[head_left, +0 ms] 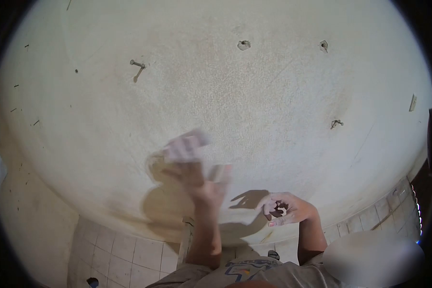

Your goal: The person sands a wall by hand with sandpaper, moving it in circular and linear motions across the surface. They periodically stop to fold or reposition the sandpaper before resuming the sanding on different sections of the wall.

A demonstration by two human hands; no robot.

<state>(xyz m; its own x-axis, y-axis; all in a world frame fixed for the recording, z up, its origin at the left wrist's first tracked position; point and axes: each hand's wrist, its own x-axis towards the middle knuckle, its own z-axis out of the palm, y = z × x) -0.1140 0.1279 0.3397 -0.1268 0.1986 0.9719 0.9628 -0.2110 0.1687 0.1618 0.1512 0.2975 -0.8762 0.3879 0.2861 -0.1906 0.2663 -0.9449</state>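
Both hands are raised in front of a pale, rough plastered wall (pixel 254 96). My left hand (pixel 201 173) is close to the wall, left of centre, and smeared by motion. Its fingertips look whitish, its thumb stands off to the right, and whether it holds anything cannot be made out. To the right and lower, my right hand (pixel 288 209) is loosely curved, the thumb apart from the bent fingers and nothing visible between them. White dust coats its fingers. Both hands cast shadows on the wall, and the blur hides whether the left one touches it.
A large nail (pixel 138 64) and a bent metal fixing (pixel 337 124) stick out of the wall. Two chipped holes, one a ragged hole (pixel 244 45), lie higher up. Below are floor tiles (pixel 125 252) and a narrow upright post (pixel 185 240). A blurred whitish shape (pixel 372 259) fills the lower right.
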